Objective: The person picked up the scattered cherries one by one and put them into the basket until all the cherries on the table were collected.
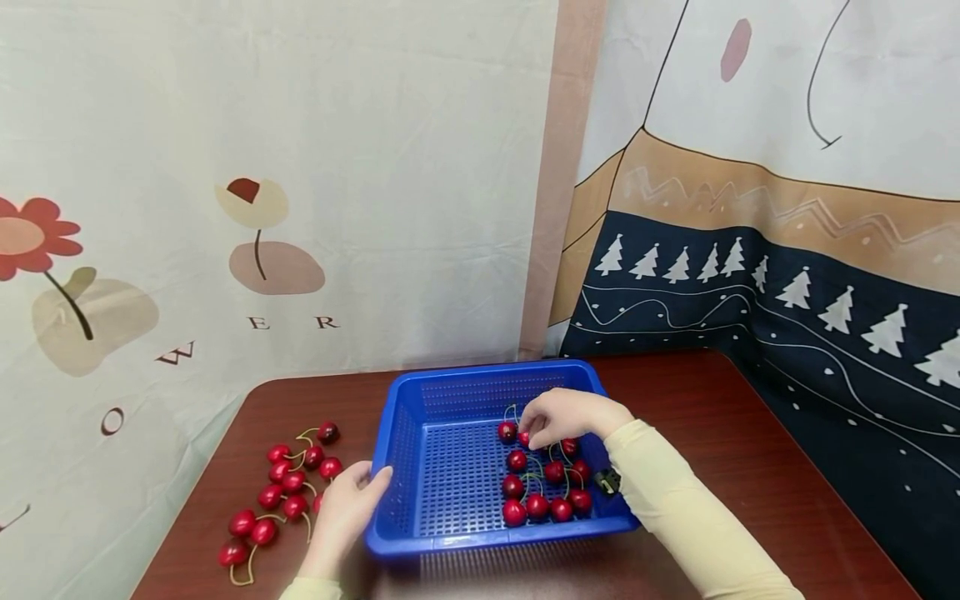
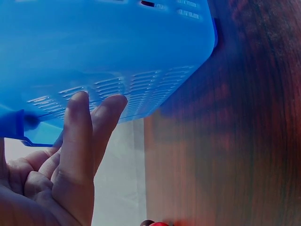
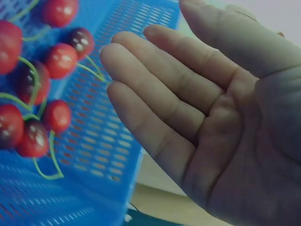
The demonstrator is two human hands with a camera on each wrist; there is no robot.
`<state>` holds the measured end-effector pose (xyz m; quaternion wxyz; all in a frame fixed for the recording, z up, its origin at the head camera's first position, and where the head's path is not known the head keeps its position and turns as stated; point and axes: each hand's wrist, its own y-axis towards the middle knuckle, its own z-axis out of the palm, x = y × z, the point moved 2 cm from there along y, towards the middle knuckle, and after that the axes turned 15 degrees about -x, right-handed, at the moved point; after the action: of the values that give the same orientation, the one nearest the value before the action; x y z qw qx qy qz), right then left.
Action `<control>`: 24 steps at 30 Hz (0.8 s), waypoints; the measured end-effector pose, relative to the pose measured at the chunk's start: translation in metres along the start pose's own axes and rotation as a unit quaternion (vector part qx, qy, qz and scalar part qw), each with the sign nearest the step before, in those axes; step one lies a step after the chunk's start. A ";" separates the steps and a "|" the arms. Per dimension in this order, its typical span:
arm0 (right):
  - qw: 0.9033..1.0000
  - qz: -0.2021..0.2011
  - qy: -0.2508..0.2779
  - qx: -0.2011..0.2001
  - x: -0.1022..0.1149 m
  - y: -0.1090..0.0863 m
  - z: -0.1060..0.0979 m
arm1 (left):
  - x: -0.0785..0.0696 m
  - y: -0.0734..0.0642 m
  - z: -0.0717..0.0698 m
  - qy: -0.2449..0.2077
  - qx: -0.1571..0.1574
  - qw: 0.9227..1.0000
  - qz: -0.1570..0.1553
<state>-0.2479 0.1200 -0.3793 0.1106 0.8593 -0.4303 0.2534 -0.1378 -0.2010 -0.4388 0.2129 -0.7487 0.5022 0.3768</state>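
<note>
A blue perforated plastic basket (image 1: 450, 546) sits on the table with several red cherries (image 1: 554, 472) with green stems gathered in its right half. My left hand (image 1: 347, 508) holds the basket's left rim, thumb at the top edge. In the left wrist view, two fingers (image 2: 77, 136) lie against the basket's outer wall (image 2: 108, 47). My right hand (image 1: 570, 414) is over the cherries at the back right of the basket. One cherry (image 1: 524, 437) shows right by its fingertips. The right wrist view shows that palm (image 3: 225, 136) bare, fingers loosely extended.
Several more cherries (image 1: 292, 482) with stems lie loose on the brown table (image 1: 712, 433), left of the basket. Behind the table hangs a pale printed cloth (image 1: 420, 208); a dark cloth with white trees (image 1: 825, 350) hangs on the right.
</note>
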 end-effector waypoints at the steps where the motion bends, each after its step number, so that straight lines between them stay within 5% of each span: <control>1: 1.000 -0.006 0.002 -0.007 -0.001 -0.002 -0.004 | 0.000 0.000 0.000 0.000 0.000 1.000 0.000; 13: 0.991 -0.007 0.013 -0.133 -0.017 -0.033 -0.046 | 0.001 0.000 -0.001 -0.003 0.000 1.000 0.001; 24: 0.973 0.040 0.033 -0.225 -0.046 -0.064 -0.058 | 0.000 0.000 0.000 -0.003 0.000 1.000 0.001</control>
<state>-0.2394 0.2141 -0.3531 0.3048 0.7860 -0.5060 0.1824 -0.1378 -0.2008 -0.4392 0.2140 -0.7472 0.5019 0.3795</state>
